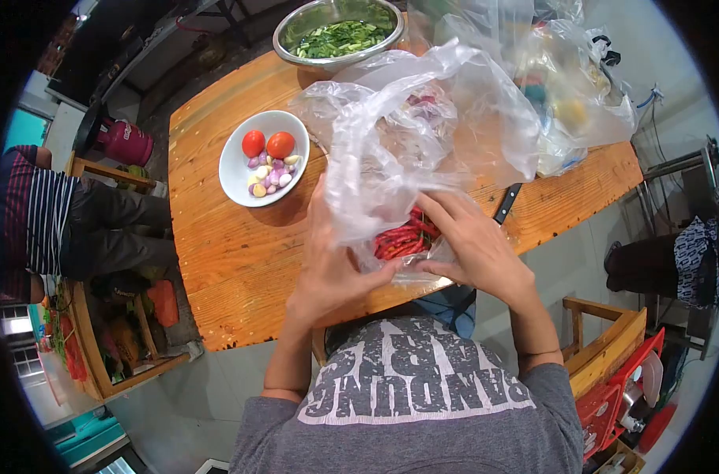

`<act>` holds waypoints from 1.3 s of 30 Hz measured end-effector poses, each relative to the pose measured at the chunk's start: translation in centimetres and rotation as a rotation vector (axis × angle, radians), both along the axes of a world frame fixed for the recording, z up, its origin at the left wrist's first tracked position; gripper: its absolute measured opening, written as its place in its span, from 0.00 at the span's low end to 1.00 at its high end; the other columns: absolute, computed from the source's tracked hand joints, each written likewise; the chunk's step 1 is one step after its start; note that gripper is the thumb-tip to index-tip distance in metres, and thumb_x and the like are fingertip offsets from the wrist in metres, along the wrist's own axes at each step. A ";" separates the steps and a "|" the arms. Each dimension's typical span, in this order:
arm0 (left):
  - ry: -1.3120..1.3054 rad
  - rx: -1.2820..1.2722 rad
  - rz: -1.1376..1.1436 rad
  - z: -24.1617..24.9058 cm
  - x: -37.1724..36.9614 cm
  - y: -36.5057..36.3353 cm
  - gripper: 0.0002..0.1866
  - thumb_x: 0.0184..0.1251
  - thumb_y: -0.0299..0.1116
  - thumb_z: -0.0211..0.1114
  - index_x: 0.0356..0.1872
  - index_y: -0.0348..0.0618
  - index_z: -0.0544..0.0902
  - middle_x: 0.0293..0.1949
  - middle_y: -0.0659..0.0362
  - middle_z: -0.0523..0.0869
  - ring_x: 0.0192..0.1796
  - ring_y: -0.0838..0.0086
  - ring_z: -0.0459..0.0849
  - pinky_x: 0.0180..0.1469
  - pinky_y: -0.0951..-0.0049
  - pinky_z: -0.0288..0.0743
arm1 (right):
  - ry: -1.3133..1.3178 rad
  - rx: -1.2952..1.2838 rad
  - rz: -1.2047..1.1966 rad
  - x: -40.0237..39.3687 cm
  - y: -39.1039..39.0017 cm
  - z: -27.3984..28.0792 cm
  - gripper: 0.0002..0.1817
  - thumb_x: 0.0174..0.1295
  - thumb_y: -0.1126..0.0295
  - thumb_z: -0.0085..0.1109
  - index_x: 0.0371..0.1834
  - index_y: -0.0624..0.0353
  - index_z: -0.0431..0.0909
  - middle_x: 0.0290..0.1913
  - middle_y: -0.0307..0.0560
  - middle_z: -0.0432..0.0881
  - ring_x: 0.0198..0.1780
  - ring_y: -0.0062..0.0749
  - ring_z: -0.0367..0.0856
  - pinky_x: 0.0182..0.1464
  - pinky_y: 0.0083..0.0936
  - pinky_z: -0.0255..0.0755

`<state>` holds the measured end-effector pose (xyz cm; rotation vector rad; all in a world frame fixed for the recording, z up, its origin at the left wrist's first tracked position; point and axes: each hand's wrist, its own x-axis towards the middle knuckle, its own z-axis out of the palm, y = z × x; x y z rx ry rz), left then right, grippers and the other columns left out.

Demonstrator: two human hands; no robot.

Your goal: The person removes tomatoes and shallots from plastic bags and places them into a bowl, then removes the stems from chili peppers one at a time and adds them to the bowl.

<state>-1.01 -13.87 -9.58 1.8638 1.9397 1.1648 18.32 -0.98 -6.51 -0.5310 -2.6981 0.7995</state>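
Note:
Red chillies (404,237) lie inside a clear plastic bag (367,170) near the table's front edge. On the bag's left side is my left hand (328,265), its fingers curved round the plastic and partly hidden behind it. My right hand (472,241) grips the other side, fingers bent over the bag beside the chillies. The bag's top rises crumpled between and above both hands. To the left, a white bowl (235,180) holds two tomatoes (280,145), shallots and garlic cloves. Right of my right hand lies a knife with a black handle (507,203).
A metal bowl (283,50) of chopped greens stands at the wooden table's (241,276) back. More plastic bags (565,95) fill the back right. People stand left (55,213) and right (652,265). A wooden chair (604,347) is at the lower right.

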 end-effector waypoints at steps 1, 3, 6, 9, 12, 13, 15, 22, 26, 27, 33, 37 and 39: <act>-0.032 -0.017 0.025 1.2 -0.1 -0.4 0.31 0.39 0.43 0.82 0.49 0.41 0.86 0.63 0.41 0.73 0.69 0.43 0.65 0.69 0.47 0.62 | 0.084 -0.052 0.024 0.2 0.2 0.6 0.36 0.47 0.71 0.76 0.62 0.60 0.71 0.55 0.55 0.79 0.56 0.50 0.78 0.58 0.43 0.72; -0.100 -0.058 0.075 3.1 -0.6 -1.7 0.31 0.40 0.43 0.82 0.47 0.38 0.85 0.58 0.43 0.78 0.63 0.46 0.73 0.64 0.49 0.69 | 0.170 -0.121 0.006 1.2 1.3 2.1 0.27 0.53 0.73 0.71 0.57 0.62 0.76 0.51 0.54 0.82 0.55 0.49 0.80 0.57 0.42 0.74; -0.130 0.184 0.321 4.8 0.6 -3.8 0.28 0.48 0.50 0.77 0.46 0.41 0.84 0.51 0.49 0.79 0.54 0.58 0.79 0.58 0.53 0.73 | 0.314 -0.149 -0.101 0.4 4.3 3.0 0.17 0.59 0.74 0.65 0.53 0.60 0.80 0.48 0.54 0.84 0.55 0.45 0.81 0.57 0.39 0.75; 0.374 0.327 -0.063 9.3 1.9 -1.3 0.24 0.62 0.55 0.67 0.47 0.45 0.83 0.50 0.54 0.81 0.54 0.61 0.79 0.65 0.51 0.68 | 0.288 0.259 -0.014 -3.8 9.2 2.5 0.19 0.63 0.73 0.61 0.58 0.54 0.78 0.53 0.53 0.83 0.58 0.43 0.81 0.59 0.41 0.74; 0.579 0.210 -0.038 6.0 1.0 6.6 0.24 0.72 0.53 0.58 0.56 0.45 0.81 0.45 0.52 0.87 0.61 0.59 0.78 0.77 0.45 0.48 | 0.156 0.685 -0.025 -7.4 13.1 -0.6 0.28 0.61 0.70 0.64 0.66 0.54 0.72 0.60 0.57 0.79 0.62 0.46 0.77 0.64 0.47 0.69; 0.601 0.051 -0.007 4.4 -0.5 8.7 0.26 0.73 0.52 0.56 0.61 0.46 0.80 0.42 0.49 0.89 0.65 0.58 0.76 0.79 0.44 0.42 | -0.017 0.685 -0.103 -7.2 13.1 -0.7 0.33 0.58 0.65 0.67 0.68 0.54 0.70 0.62 0.57 0.77 0.63 0.47 0.76 0.66 0.49 0.67; 0.740 -0.274 0.117 2.3 -3.3 11.5 0.28 0.71 0.51 0.59 0.65 0.45 0.78 0.36 0.46 0.89 0.64 0.53 0.77 0.79 0.42 0.35 | -0.356 0.683 -0.262 -6.3 14.2 -0.4 0.43 0.52 0.55 0.73 0.73 0.53 0.66 0.65 0.57 0.75 0.66 0.50 0.73 0.68 0.52 0.64; 0.959 -0.345 0.123 1.8 -4.5 14.0 0.52 0.47 0.57 0.75 0.75 0.47 0.65 0.39 0.42 0.87 0.64 0.48 0.76 0.81 0.44 0.30 | -0.517 0.526 -0.268 -3.1 14.6 1.6 0.58 0.37 0.47 0.81 0.73 0.61 0.64 0.59 0.58 0.79 0.62 0.51 0.76 0.65 0.42 0.69; 1.004 -0.290 0.032 0.0 -6.7 14.9 0.53 0.42 0.49 0.78 0.75 0.51 0.65 0.45 0.45 0.84 0.63 0.50 0.76 0.80 0.42 0.35 | -0.417 0.428 -0.185 -1.5 13.6 2.7 0.53 0.42 0.51 0.80 0.73 0.57 0.66 0.53 0.58 0.81 0.57 0.51 0.79 0.60 0.41 0.73; 1.011 -0.303 -0.013 0.3 -7.0 14.9 0.51 0.43 0.46 0.78 0.75 0.52 0.66 0.47 0.46 0.83 0.62 0.51 0.76 0.80 0.40 0.37 | -0.490 0.335 -0.177 -2.1 13.0 3.8 0.50 0.44 0.52 0.79 0.73 0.55 0.66 0.51 0.58 0.81 0.56 0.51 0.79 0.59 0.41 0.73; 0.793 0.230 -0.116 0.2 -6.9 14.0 0.38 0.50 0.32 0.71 0.68 0.57 0.74 0.57 0.52 0.76 0.69 0.56 0.69 0.79 0.37 0.42 | -0.099 0.370 0.151 -3.9 13.1 2.9 0.37 0.53 0.64 0.72 0.69 0.46 0.70 0.55 0.51 0.81 0.53 0.55 0.81 0.55 0.42 0.76; 1.036 0.344 -0.270 -1.3 -8.0 15.0 0.33 0.55 0.26 0.63 0.67 0.56 0.75 0.61 0.54 0.76 0.76 0.60 0.62 0.79 0.37 0.41 | -0.001 0.648 0.166 -4.2 13.4 2.9 0.46 0.45 0.60 0.76 0.72 0.44 0.67 0.60 0.51 0.77 0.62 0.53 0.75 0.63 0.43 0.71; 1.046 0.201 -0.170 -1.7 -9.3 15.5 0.32 0.57 0.23 0.59 0.67 0.55 0.75 0.65 0.55 0.74 0.78 0.62 0.59 0.79 0.38 0.41 | 0.043 0.627 0.137 -3.6 14.7 2.4 0.52 0.41 0.59 0.79 0.75 0.43 0.64 0.63 0.52 0.73 0.66 0.53 0.71 0.67 0.44 0.68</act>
